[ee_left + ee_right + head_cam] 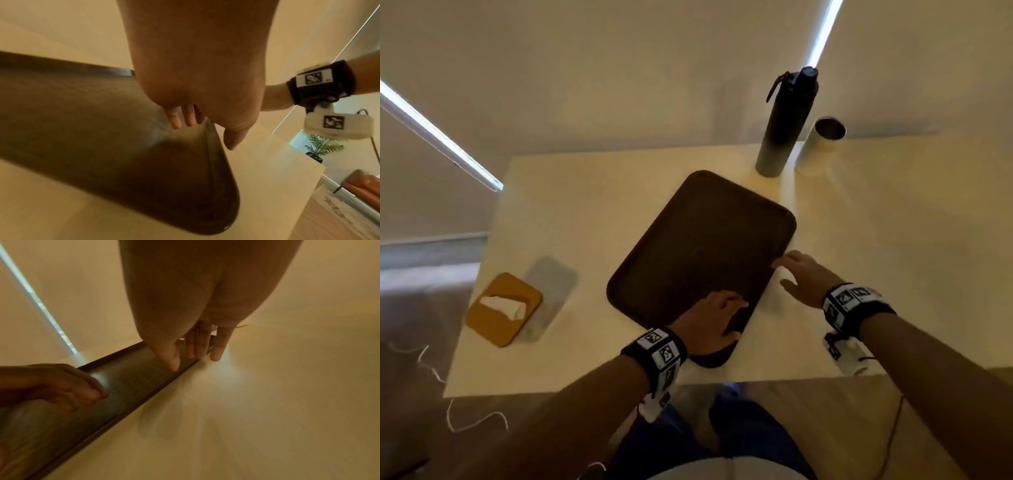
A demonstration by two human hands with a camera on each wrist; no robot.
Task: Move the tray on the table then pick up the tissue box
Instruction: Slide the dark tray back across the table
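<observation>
Your pale rectangular desk (585, 212) carries a dark brown rounded plastic tray (698, 246) lying flat mid-desk, angled toward the front edge. Your left hand (717, 320) rests on its near corner with relaxed fingers; your right hand (803, 275), fingers straight, touches its right rim. The mustard-yellow tissue box (503, 308) sits at the desk's left edge.

Left hand (717, 322) flat, fingers (190, 117) straight; right hand (803, 279) spread, relaxed.
</observation>
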